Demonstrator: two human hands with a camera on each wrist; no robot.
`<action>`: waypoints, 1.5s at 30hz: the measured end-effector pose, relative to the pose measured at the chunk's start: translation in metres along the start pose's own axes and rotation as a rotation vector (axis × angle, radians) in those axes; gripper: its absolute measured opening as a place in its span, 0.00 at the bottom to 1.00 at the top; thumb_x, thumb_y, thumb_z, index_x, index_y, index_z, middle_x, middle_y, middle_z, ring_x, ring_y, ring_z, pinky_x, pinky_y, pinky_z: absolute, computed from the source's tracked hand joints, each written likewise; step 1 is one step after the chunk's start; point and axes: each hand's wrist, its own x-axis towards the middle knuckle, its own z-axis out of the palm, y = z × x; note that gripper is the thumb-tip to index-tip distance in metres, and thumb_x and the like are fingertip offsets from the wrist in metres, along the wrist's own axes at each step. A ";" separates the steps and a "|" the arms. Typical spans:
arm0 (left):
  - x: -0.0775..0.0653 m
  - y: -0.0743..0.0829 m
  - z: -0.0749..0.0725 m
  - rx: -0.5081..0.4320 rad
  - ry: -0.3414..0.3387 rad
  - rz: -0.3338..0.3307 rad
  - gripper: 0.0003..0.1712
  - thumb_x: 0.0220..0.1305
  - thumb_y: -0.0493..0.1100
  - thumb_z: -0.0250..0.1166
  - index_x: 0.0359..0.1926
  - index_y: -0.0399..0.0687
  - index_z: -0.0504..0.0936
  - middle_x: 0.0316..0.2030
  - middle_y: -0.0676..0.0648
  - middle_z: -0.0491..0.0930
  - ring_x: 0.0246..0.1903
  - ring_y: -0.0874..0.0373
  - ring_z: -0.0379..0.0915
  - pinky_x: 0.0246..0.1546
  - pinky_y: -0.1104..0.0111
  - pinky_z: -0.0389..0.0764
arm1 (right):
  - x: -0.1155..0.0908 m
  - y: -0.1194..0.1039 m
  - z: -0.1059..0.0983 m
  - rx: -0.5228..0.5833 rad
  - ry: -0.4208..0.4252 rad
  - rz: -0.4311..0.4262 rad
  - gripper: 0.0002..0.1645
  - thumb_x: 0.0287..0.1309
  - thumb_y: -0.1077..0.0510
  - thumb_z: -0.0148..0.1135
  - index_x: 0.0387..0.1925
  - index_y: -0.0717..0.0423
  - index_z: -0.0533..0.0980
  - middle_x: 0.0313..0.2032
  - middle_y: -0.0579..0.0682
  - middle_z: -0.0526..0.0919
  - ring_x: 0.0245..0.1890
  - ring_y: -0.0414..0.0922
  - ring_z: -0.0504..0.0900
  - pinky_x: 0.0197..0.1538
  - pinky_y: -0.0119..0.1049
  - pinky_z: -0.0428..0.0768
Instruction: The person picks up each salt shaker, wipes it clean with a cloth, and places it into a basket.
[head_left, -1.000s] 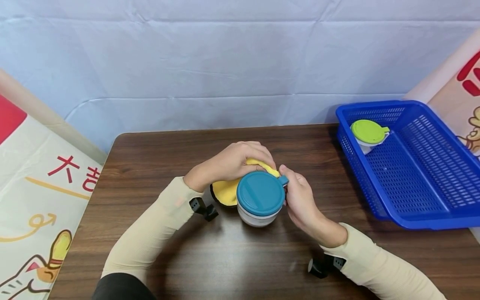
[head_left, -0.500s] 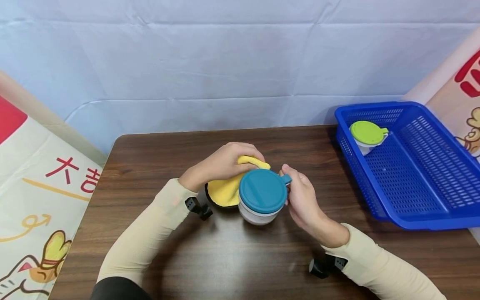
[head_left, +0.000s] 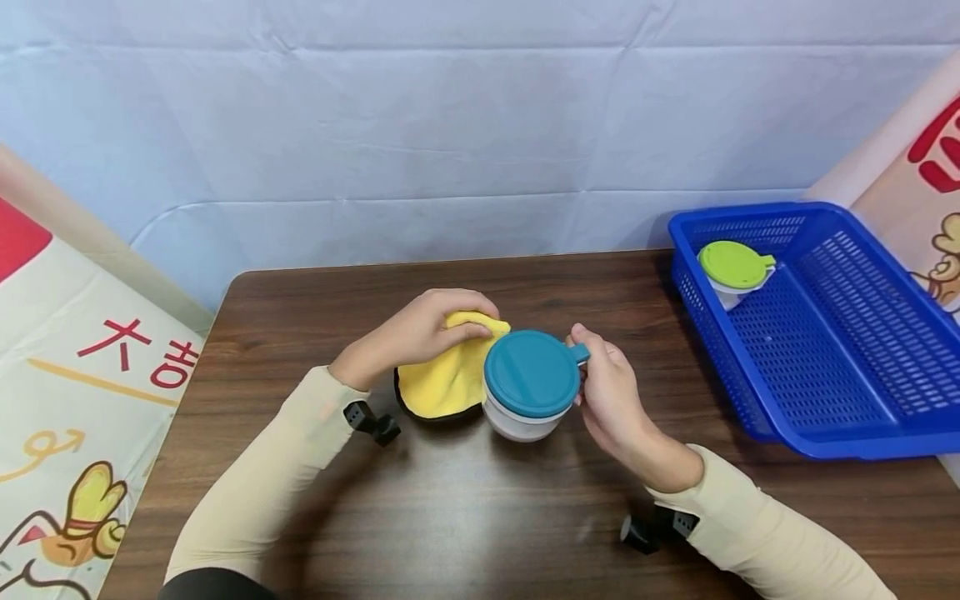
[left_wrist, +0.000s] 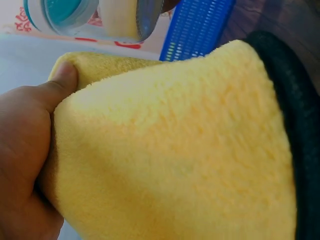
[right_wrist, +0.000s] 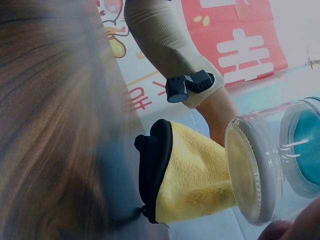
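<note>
In the head view my left hand [head_left: 450,323] pinches a yellow plush cloth [head_left: 442,379] with black edging, which hangs below the fingers. Just right of it is a clear glass jar [head_left: 522,425] with a round teal lid [head_left: 532,373]. My right hand [head_left: 611,392] grips the jar at its right side, by the lid's tab [head_left: 580,352]; the fingers behind are partly hidden. From the right wrist, the jar [right_wrist: 250,175] appears raised off the table, its base towards the cloth [right_wrist: 195,180]. The left wrist view shows my thumb [left_wrist: 65,77] pressing on the folded cloth [left_wrist: 175,145].
At the right of the wooden table [head_left: 450,533] stands a blue perforated basket [head_left: 847,375]. A smaller jar with a lime-green lid [head_left: 733,264] sits in its far left corner. A pale cloth backdrop [head_left: 450,125] hangs behind the table.
My left hand has moved left with the cloth, away from the jar's far side. The jar has shifted slightly right and away from me in my right hand.
</note>
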 end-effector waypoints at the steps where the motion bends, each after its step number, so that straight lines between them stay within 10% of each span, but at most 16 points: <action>1: -0.002 -0.001 -0.001 0.002 0.008 -0.003 0.09 0.69 0.38 0.67 0.48 0.46 0.85 0.46 0.51 0.85 0.47 0.60 0.79 0.52 0.66 0.78 | 0.000 0.000 0.000 -0.001 0.002 0.000 0.33 0.80 0.53 0.40 0.12 0.49 0.61 0.13 0.40 0.60 0.14 0.38 0.60 0.22 0.28 0.58; 34: -0.022 0.015 -0.029 0.038 0.078 -0.072 0.09 0.70 0.41 0.67 0.49 0.50 0.83 0.39 0.54 0.83 0.34 0.63 0.78 0.40 0.66 0.79 | 0.013 0.004 -0.006 0.015 0.091 0.006 0.32 0.79 0.53 0.41 0.12 0.48 0.63 0.14 0.41 0.62 0.17 0.37 0.61 0.22 0.27 0.58; 45: -0.001 0.055 -0.037 0.096 -0.006 0.144 0.09 0.69 0.39 0.68 0.48 0.46 0.85 0.42 0.55 0.85 0.39 0.65 0.78 0.45 0.68 0.79 | 0.018 0.008 -0.007 0.001 0.108 0.030 0.33 0.79 0.51 0.41 0.11 0.47 0.63 0.13 0.41 0.64 0.16 0.37 0.62 0.22 0.27 0.58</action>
